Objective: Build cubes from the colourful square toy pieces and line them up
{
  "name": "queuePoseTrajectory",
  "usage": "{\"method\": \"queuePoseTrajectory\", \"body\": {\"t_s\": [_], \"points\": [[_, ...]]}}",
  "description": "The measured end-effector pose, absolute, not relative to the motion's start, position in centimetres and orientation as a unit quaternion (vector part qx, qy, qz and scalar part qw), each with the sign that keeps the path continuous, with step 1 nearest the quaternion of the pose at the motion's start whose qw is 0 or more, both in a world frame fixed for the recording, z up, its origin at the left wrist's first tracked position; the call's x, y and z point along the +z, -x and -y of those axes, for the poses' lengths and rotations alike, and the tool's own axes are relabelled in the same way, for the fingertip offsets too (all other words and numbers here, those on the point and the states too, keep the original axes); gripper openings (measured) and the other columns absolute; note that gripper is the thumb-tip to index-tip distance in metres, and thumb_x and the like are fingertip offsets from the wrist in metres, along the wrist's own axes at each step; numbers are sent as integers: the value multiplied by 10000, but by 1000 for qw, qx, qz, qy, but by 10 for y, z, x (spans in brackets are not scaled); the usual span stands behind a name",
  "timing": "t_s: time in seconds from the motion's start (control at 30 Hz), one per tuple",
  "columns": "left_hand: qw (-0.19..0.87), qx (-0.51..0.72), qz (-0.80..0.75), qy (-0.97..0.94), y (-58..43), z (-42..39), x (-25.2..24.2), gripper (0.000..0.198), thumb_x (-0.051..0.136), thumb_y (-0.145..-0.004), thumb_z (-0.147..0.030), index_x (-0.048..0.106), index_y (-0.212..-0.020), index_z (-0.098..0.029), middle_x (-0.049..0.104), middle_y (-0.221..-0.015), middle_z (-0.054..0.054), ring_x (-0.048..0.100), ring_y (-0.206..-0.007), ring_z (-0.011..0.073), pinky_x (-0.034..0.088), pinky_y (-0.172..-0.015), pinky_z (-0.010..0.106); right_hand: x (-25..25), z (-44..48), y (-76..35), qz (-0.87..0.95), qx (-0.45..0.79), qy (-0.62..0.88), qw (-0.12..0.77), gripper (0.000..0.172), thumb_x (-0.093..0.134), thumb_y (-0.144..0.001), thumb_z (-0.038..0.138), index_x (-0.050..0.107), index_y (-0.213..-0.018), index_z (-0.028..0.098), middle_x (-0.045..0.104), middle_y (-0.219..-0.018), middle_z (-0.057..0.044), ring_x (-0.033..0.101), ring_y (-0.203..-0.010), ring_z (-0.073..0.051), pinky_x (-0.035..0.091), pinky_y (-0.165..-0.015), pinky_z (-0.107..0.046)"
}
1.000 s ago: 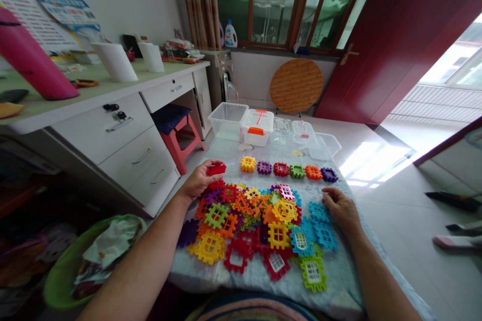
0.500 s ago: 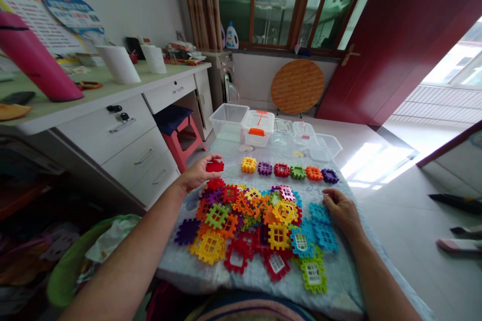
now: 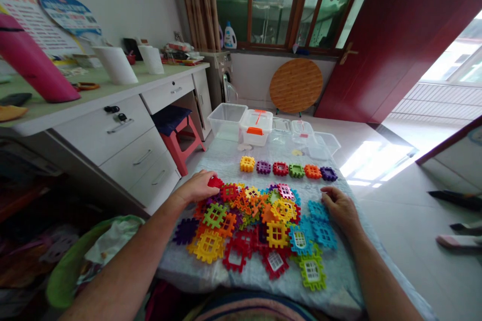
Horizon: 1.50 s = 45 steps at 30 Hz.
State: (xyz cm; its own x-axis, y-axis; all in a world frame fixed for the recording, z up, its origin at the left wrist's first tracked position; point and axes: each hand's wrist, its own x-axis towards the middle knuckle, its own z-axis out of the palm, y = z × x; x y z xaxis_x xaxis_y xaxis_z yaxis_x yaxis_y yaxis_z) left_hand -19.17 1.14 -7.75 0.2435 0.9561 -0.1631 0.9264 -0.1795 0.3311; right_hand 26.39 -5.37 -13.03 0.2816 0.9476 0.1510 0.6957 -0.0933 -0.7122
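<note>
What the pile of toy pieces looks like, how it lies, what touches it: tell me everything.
The pile is a heap of plastic-looking pieces in red, yellow, orange, green, blue and purple. Most look flat and squarish with toothed edges; many have windowlike openings, some with white lattices. They overlap at varied angles on pale blue cloth. At the far-left corner, the left hand seems to touch a red piece; the right hand is beside blue pieces.

Quantities: hands, two; blocks in row, six (one yellow, one red, one green, one orange, two purple); clear containers, five; paper rolls, two; stool, one; drawers, four; loose tiles, many, overlapping, exact number not determinable
</note>
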Motion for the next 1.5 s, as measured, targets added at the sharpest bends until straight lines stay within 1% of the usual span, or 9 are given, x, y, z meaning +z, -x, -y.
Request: {"method": "queuePoseTrajectory", "body": {"t_s": [0.2,0.4,0.6,0.87,1.0,1.1,1.23,1.37,1.5], "points": [[178,23,-597,-782,191,-19,-68,531,558,-668,-351,634,-1144,-126,664,-1134,121,634,-1015,271,481,-890,303,-130,54,-264,576,172,718,351,358,498,-763,447,651,-949,182,610,-654,-1,558,-575,-170,413,-586,-296],[154,5,-624,-766,186,-27,-71,658,610,-618,-316,575,-1255,-151,666,-1155,113,647,-987,260,490,-831,292,-130,55,-264,580,171,716,348,353,493,-776,437,651,-959,180,614,-659,0,559,-581,-170,410,-591,-296],[123,-20,-627,-769,180,-29,-66,698,640,-622,-347,546,-1295,-188,703,-1084,99,661,-937,271,485,-755,304,-131,55,-264,582,166,718,344,338,498,-778,424,652,-958,183,603,-656,4,555,-586,-167,414,-596,-293],[48,43,-581,-812,170,-50,-58,751,660,-650,-345,487,-1359,-171,668,-1171,116,629,-1046,292,466,-885,339,-131,55,-264,579,165,721,342,343,495,-776,425,652,-964,185,597,-659,6,552,-587,-168,416,-602,-296],[75,55,-562,-822,167,-65,-69,738,656,-671,-300,473,-1365,-128,621,-1266,129,599,-1109,281,448,-941,319,-130,55,-265,578,168,719,347,333,496,-772,418,649,-954,185,594,-649,8,550,-583,-168,414,-590,-292],[122,56,-553,-822,167,-70,-75,757,674,-647,-260,468,-1358,-101,617,-1273,133,605,-1102,256,449,-938,280,-129,56,-263,579,166,717,351,331,489,-770,413,652,-945,184,594,-637,10,549,-577,-167,412,-583,-289],[157,60,-557,-813,168,-71,-77,753,676,-643,-262,464,-1353,-128,654,-1208,113,639,-1038,244,473,-887,272,-127,56,-262,581,161,716,353,336,495,-757,421,656,-932,183,591,-630,10,544,-572,-166,414,-581,-290],[165,74,-546,-818,167,-73,-79,743,674,-639,-250,465,-1348,-170,662,-1199,95,640,-1041,234,468,-890,267,-127,55,-263,580,165,717,349,335,491,-756,423,651,-927,184,580,-628,12,540,-569,-166,420,-594,-296],[172,69,-534,-825,165,-75,-78,768,666,-634,-233,448,-1366,-158,657,-1195,103,635,-1040,233,461,-900,270,-128,56,-263,581,164,717,349,329,492,-764,416,648,-938,185,581,-640,11,540,-576,-167,418,-599,-296]]}}
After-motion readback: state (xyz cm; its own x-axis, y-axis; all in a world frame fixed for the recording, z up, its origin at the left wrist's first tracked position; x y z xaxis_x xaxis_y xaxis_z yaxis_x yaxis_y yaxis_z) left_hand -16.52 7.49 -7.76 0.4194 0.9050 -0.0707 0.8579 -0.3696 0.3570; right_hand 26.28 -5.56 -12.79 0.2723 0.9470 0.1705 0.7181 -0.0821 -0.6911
